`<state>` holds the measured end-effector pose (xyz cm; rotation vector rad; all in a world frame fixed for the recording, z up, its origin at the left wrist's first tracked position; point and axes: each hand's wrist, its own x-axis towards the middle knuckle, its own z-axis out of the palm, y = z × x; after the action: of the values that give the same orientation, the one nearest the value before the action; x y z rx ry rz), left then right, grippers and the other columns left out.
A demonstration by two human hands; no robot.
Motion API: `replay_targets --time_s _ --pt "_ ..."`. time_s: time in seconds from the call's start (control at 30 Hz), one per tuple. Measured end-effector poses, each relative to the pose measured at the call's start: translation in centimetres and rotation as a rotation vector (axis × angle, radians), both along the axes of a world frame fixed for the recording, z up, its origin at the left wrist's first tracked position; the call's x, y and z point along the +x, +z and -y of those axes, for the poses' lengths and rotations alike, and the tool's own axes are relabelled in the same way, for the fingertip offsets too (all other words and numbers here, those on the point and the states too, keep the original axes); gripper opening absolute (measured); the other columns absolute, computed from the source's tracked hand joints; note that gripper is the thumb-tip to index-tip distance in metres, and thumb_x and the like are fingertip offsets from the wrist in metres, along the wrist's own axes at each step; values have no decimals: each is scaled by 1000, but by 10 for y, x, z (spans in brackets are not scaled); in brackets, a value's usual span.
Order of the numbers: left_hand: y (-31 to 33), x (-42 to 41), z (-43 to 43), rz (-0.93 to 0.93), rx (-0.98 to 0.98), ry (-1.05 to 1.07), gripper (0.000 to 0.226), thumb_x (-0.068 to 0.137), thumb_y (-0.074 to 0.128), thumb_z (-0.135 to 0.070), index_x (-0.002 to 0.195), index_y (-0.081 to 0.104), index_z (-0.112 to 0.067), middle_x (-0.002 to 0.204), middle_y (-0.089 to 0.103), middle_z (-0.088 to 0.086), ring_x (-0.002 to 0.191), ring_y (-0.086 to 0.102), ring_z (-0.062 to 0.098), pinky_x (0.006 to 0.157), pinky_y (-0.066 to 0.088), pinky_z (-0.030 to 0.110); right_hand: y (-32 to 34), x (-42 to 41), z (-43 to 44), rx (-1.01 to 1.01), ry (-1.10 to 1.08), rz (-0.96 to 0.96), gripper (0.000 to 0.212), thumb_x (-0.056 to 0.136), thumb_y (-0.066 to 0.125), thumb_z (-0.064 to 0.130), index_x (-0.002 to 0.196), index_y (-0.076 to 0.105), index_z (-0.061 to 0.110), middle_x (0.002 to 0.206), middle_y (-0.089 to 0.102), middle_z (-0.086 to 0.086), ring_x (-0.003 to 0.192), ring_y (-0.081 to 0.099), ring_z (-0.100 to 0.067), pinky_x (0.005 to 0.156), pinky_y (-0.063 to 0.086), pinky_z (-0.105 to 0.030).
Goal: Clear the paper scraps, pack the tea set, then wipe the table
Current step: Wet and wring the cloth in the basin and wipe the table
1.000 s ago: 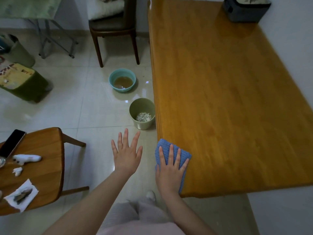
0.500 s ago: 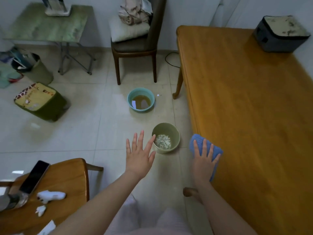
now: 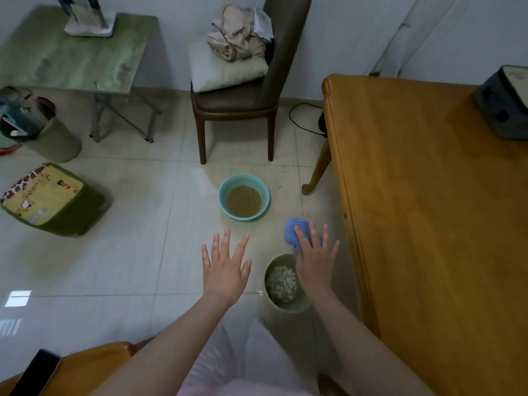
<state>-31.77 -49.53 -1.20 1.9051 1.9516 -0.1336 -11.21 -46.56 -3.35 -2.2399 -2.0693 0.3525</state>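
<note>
Head: bunched blue cloth (image 3: 293,231) (under right hand (image 3: 314,264))

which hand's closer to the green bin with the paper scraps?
Right. The right hand overlaps the far right rim of the green bin in this view. The left hand hovers off to its left, over the floor.
</note>
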Motion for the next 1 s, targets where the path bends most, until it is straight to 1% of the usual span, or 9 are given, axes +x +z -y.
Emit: replay_targets --time_s 0.17,0.23,0.3,0.37,0.47,0.67,0.77,0.9,1.0 --pt "-16 -39 -86 -8 -39 -9 70 84 -4 -59 151 0 -41 162 -6 5 148 -9 28 115 -10 50 -19 -53 -86 -95 -10 -88 50 102 42 34 151 29 37 163 14 1 150 -1 -27 117 -3 -57" --pt "-26 -57 -125 -1 -11 -38 73 82 2 -59 151 15 -39 162 9 8 148 6 31 116 -1 53 -30 -73 -116 -121 -43 -117 50 103 38 36 151 25 40 163 9 3 150 -3 -25 117 -5 -55" --pt "-40 -75 -166 -9 34 -101 64 87 20 -54 148 32 -35 155 31 13 142 29 36 114 14 57 -43 -93 -146 -150 -107 -163 51 103 38 37 150 22 43 164 8 3 150 -4 -23 117 -5 -54" --pt "-51 -91 -201 -14 65 -156 58 89 29 -51 144 36 -35 149 41 14 136 39 37 113 13 55 -57 -110 -171 -186 -175 -210 51 103 37 38 150 19 44 164 9 2 150 -2 -23 117 -3 -55" --pt "-72 -109 -254 -36 63 -202 57 89 30 -51 144 36 -35 148 42 13 136 41 36 109 8 51 -83 -129 -218 -230 -226 -251 50 103 34 42 151 18 44 163 11 3 150 0 -22 117 -2 -55" --pt "-136 -100 -347 -71 8 -354 59 87 33 -48 144 33 -35 150 40 13 136 40 36 110 14 54 -136 -138 -306 -241 -260 -280 52 103 33 43 151 16 44 163 11 4 150 5 -20 117 2 -55" --pt "-187 -85 -394 -49 -15 -370 60 86 33 -48 144 38 -34 151 38 13 137 39 35 110 12 53 -190 -138 -342 -213 -254 -241 51 100 29 46 151 25 40 160 24 -2 148 18 -27 114 11 -61" --pt "-264 -73 -439 -15 -51 -429 61 85 33 -48 143 42 -33 151 38 12 138 38 33 111 12 53 -279 -140 -372 -206 -274 -211 54 98 50 35 149 33 36 157 32 -4 145 27 -32 111 19 -64" --pt "-331 -75 -465 16 -80 -425 62 90 26 -51 149 29 -36 158 23 10 145 23 31 115 2 51 -353 -148 -390 -209 -279 -188 55 96 55 33 148 36 35 156 35 -5 142 32 -33 109 24 -65"
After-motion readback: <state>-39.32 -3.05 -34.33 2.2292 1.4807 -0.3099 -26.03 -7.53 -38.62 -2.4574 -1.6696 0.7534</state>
